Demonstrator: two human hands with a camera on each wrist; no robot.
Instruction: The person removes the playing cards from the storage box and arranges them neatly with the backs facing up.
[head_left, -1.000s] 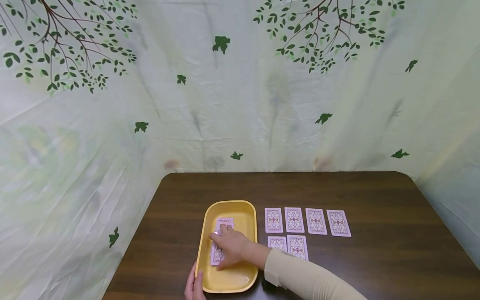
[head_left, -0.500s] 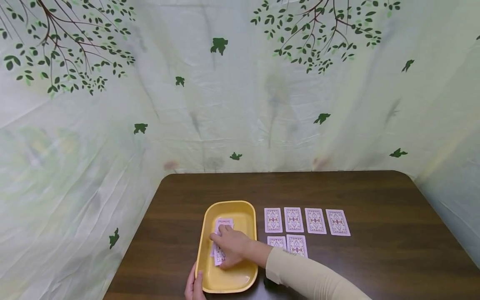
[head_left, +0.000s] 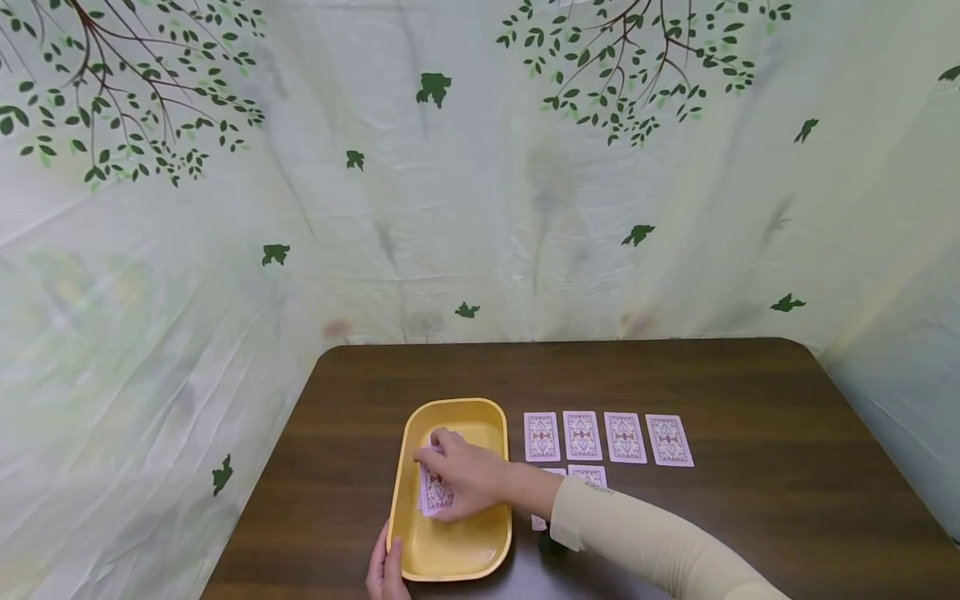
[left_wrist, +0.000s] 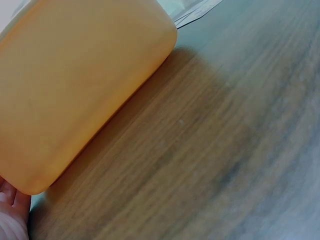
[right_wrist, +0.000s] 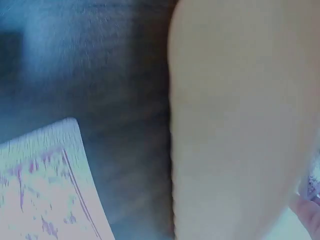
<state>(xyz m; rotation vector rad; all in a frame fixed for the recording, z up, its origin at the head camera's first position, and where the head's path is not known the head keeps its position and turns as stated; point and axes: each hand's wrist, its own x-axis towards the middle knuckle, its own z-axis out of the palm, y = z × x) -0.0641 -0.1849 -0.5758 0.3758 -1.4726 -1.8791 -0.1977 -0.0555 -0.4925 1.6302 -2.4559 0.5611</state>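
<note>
Inside the yellow tray (head_left: 450,562) in the head view lie purple-patterned playing cards (head_left: 436,493), backs up. My right hand (head_left: 472,479) reaches in from the right and grips the cards, thumb at the near end and fingers at the far end. The hand covers much of them, and how many it grips I cannot tell. At the tray's near left corner, my left hand (head_left: 386,567) holds the rim. Part of that left hand (left_wrist: 12,212) shows against the tray wall (left_wrist: 75,90) in the left wrist view. The right wrist view catches a fingertip (right_wrist: 306,215) and a card edge.
To the tray's right, a row of face-down cards (head_left: 622,437) lies on the dark wooden table (head_left: 750,500). Nearer cards (head_left: 588,475) are partly hidden under the right sleeve (head_left: 637,533). A leaf-printed cloth (head_left: 525,208) hangs behind the table.
My right hand has gathered the cards in the tray together and drawn them slightly up and away from me. The left hand stays on the tray's corner.
</note>
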